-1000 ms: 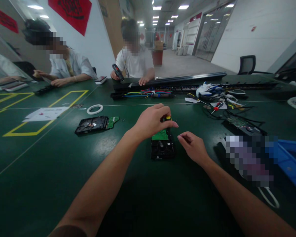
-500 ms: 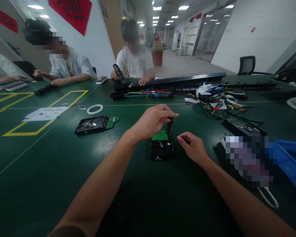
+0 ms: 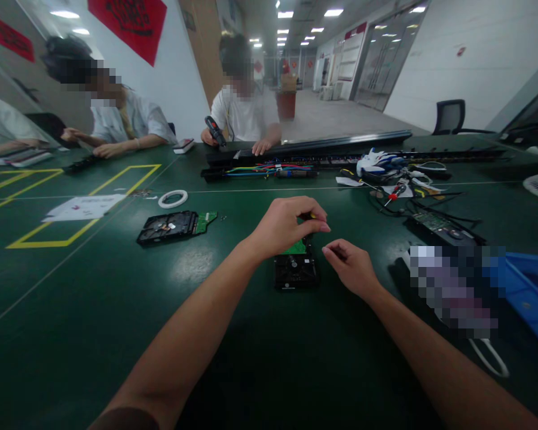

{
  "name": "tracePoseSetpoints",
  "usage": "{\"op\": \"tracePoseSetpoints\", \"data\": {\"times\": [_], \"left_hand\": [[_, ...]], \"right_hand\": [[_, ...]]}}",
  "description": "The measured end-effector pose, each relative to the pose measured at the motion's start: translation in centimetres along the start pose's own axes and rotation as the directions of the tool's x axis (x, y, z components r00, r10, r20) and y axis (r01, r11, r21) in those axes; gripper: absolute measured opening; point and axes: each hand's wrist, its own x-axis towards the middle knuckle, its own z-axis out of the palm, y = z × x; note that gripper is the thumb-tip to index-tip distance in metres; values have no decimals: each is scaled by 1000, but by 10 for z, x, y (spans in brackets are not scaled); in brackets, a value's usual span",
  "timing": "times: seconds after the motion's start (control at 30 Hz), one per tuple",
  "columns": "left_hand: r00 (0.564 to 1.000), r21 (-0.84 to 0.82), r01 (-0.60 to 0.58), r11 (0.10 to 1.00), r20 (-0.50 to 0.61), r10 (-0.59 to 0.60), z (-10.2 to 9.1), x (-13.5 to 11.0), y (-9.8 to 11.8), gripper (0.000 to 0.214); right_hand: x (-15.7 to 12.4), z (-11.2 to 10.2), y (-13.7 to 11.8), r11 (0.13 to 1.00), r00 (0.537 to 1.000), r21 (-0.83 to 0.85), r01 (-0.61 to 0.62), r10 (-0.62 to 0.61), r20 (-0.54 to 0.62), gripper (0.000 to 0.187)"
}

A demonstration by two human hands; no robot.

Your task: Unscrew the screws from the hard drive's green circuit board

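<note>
"One yellow-topped tool (image 3: pixel 312 216) shows near the centre of the frame. What holds it?"

"The left hand (image 3: pixel 291 224) does, with fingers closed around it, above the green board (image 3: pixel 295 247) of the black drive (image 3: pixel 296 276). This drive lies on the surface (image 3: pixel 237 370), also near the centre. The right hand (image 3: pixel 352 267) is curled just to the right of it, apparently not touching. Whether something is inside, I cannot tell."

"What could go wrong, in your opinion?"

"The drive could turn under a twisting force, because no hand seems to steady it. Also, the tool could slip and scratch the board, since its lower end is mostly hidden."
</note>
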Motion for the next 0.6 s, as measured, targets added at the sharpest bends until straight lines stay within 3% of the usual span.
{"op": "tracePoseSetpoints", "data": {"times": [0.1,0.23,0.3,0.6], "left_hand": [[1000,-26,25,999,-1,-25,2,0,-2,5],[994,-189,107,976,21,-105,1,-2,-7,30],[993,-229,121,966,19,-120,-2,-3,-9,33],[997,50,57,997,40,-59,-22,-1,-6,11]], "right_hand": [[0,0,-1,1000,1000,1,-4,4,4,21],[-1,-1,-2,1000,1000,-9,-11,11,2,21],[-1,-2,-2,1000,1000,-15,-16,16,9,21],[-1,-3,-3,1000,1000,-18,-24,24,18,20]]}}
